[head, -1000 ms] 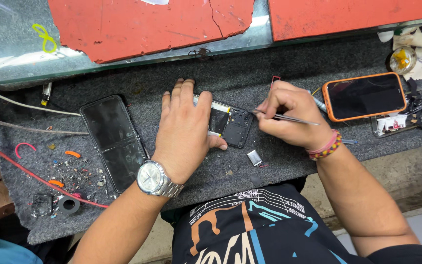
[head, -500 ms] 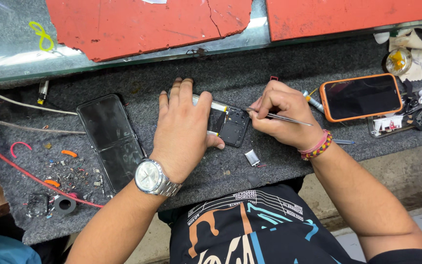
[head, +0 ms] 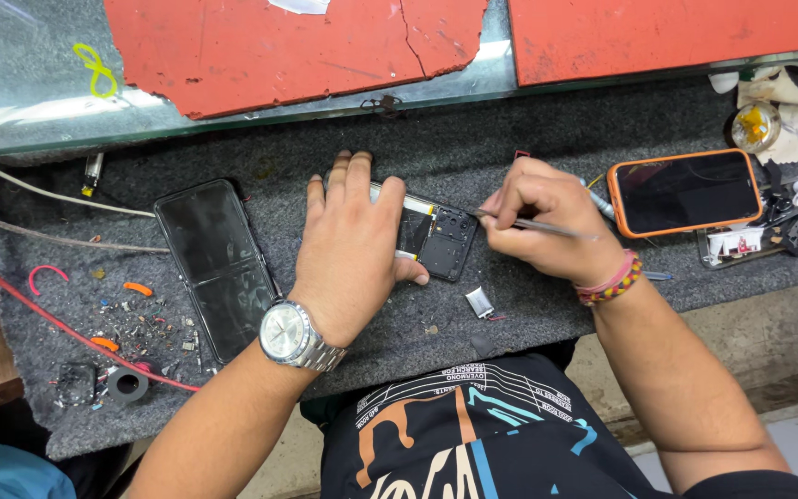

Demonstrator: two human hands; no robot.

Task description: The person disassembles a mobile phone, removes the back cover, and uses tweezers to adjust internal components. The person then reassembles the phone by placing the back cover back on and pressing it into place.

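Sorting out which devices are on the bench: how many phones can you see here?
3. An opened phone lies under the left hand, a black phone lies left of it, and an orange-cased phone lies on the right. Clutter may hide others.

At centre an opened phone (head: 436, 238) shows black with a yellow strip; a silver tool (head: 533, 225) crosses it. The worktop (head: 510, 139) is speckled dark grey, red slabs (head: 297, 42) upper frame, an orange-cased phone (head: 685, 192) at right, a red-and-yellow beaded bracelet (head: 613, 282)

Left hand (head: 348, 249) pressing opened phone (head: 436, 238), right hand (head: 547, 222) gripping metal tool (head: 533, 225), grey mat (head: 473, 166)
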